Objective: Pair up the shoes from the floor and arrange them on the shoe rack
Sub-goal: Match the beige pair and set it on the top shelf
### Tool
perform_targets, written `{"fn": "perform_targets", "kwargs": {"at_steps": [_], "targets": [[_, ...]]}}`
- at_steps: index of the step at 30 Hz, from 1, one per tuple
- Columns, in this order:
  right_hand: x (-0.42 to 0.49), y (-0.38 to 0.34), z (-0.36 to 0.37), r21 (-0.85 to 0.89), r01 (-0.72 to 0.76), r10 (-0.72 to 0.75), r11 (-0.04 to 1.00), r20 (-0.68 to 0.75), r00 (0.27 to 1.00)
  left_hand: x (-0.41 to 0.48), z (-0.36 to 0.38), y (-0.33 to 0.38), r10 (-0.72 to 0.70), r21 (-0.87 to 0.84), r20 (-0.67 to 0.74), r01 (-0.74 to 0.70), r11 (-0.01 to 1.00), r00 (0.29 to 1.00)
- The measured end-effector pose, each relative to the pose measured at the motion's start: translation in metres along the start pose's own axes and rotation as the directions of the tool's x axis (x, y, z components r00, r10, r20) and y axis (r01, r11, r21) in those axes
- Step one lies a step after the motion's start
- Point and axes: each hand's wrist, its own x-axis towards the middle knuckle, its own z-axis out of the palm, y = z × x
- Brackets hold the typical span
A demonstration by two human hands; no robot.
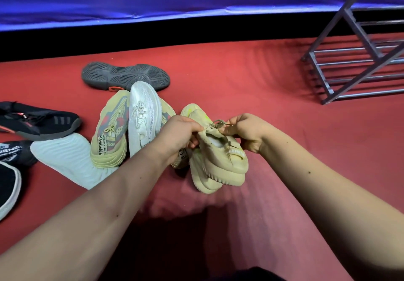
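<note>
**BEIGE PAIR IN HAND**

Your left hand (177, 132) and right hand (246, 132) each grip the collar of the beige shoes (220, 163), held together just above the red floor (262, 84). The shoe rack (360, 31) stands well apart, upper right.

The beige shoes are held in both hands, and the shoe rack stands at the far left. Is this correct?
No. The left hand and right hand hold the beige shoes, but the head view shows the shoe rack at the far right.
</note>
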Motion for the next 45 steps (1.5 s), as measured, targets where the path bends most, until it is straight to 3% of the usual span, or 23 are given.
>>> {"fn": "perform_targets", "kwargs": {"at_steps": [2, 3, 4, 6, 8, 10, 12, 13, 15, 17, 19, 22, 27, 33, 35, 36, 37, 39, 40, 42, 44, 45], "targets": [[0.000, -0.001, 0.004, -0.053, 0.040, -0.040, 0.998, 0.006, 0.999, 0.001, -0.002, 0.001, 0.000, 0.001, -0.010, 0.000, 1.000, 1.000], [-0.001, -0.001, 0.005, -0.196, 0.114, -0.116, 0.974, -0.001, 0.993, 0.001, -0.003, 0.002, -0.005, -0.008, -0.017, 0.005, 1.000, 1.000], [-0.002, -0.001, 0.006, -0.423, 0.217, -0.235, 0.880, 0.010, 0.972, 0.001, -0.003, 0.002, -0.010, -0.021, -0.021, 0.010, 1.000, 1.000], [-0.006, -0.005, 0.008, -0.773, 0.395, -0.455, 0.496, 0.156, 0.877, 0.001, -0.005, 0.003, -0.009, -0.028, -0.024, 0.008, 1.000, 1.000], [-0.005, -0.005, 0.009, -0.851, 0.450, -0.516, 0.269, 0.267, 0.814, 0.001, -0.007, 0.003, 0.006, 0.008, -0.021, -0.006, 1.000, 1.000], [-0.006, -0.002, 0.013, -0.865, 0.467, -0.542, 0.182, 0.308, 0.782, 0.001, -0.008, 0.002, 0.016, 0.041, -0.014, -0.015, 0.999, 1.000], [-0.002, 0.002, 0.014, -0.851, 0.488, -0.581, 0.195, 0.301, 0.756, 0.002, -0.009, 0.000, 0.017, 0.041, 0.012, -0.018, 0.999, 1.000], [0.001, 0.002, 0.012, -0.834, 0.479, -0.589, 0.275, 0.247, 0.769, 0.002, -0.009, 0.000, 0.026, 0.040, 0.021, -0.027, 0.999, 0.999], [0.004, -0.003, 0.008, -0.709, 0.400, -0.490, 0.580, 0.088, 0.867, 0.005, -0.010, -0.003, 0.069, 0.073, 0.011, -0.069, 0.995, 0.998], [0.004, -0.006, 0.007, -0.407, 0.279, -0.292, 0.870, 0.030, 0.956, 0.008, -0.010, -0.007, 0.115, 0.135, -0.018, -0.111, 0.985, 0.993], [0.004, -0.009, 0.007, -0.167, 0.167, -0.167, 0.972, 0.011, 0.986, 0.009, -0.010, -0.009, 0.123, 0.147, -0.022, -0.118, 0.982, 0.992], [0.005, -0.011, 0.006, -0.035, 0.041, -0.040, 0.999, 0.033, 0.999, 0.008, -0.011, -0.009, 0.078, 0.107, -0.005, -0.077, 0.991, 0.997], [0.008, -0.010, 0.002, 0.037, -0.053, 0.050, 0.998, 0.083, 0.995, 0.008, -0.013, -0.005, 0.105, 0.127, 0.029, -0.108, 0.986, 0.994], [0.006, -0.012, -0.004, -0.077, 0.035, -0.029, 0.996, 0.085, 0.996, 0.006, -0.015, -0.006, 0.126, 0.157, 0.068, -0.136, 0.978, 0.990], [0.001, -0.012, -0.002, -0.183, 0.145, -0.138, 0.972, 0.051, 0.989, 0.007, -0.014, -0.008, 0.112, 0.146, 0.058, -0.119, 0.982, 0.992], [-0.002, -0.009, -0.001, -0.319, 0.254, -0.258, 0.913, 0.033, 0.966, 0.007, -0.014, -0.009, 0.097, 0.129, 0.046, -0.102, 0.986, 0.994], [-0.005, -0.005, 0.001, -0.509, 0.359, -0.399, 0.783, 0.032, 0.916, 0.008, -0.014, -0.012, 0.079, 0.102, 0.028, -0.082, 0.991, 0.996], [-0.015, 0.006, 0.007, -0.740, 0.521, -0.668, 0.426, 0.130, 0.732, 0.009, -0.013, -0.016, 0.059, 0.048, -0.016, -0.058, 0.997, 0.998], [-0.021, 0.011, 0.009, -0.750, 0.576, -0.736, 0.326, 0.181, 0.652, 0.008, -0.011, -0.017, 0.062, 0.032, -0.040, -0.061, 0.998, 0.997], [-0.028, 0.019, 0.012, -0.734, 0.633, -0.803, 0.246, 0.211, 0.557, 0.005, -0.007, -0.016, 0.085, 0.008, -0.070, -0.085, 0.996, 0.994], [-0.029, 0.028, 0.010, -0.755, 0.618, -0.828, 0.220, 0.190, 0.527, 0.002, -0.002, -0.014, 0.119, -0.020, -0.077, -0.120, 0.993, 0.990], [-0.029, 0.033, 0.008, -0.748, 0.612, -0.829, 0.259, 0.153, 0.538, 0.001, 0.000, -0.014, 0.132, -0.031, -0.070, -0.134, 0.990, 0.989]]}}
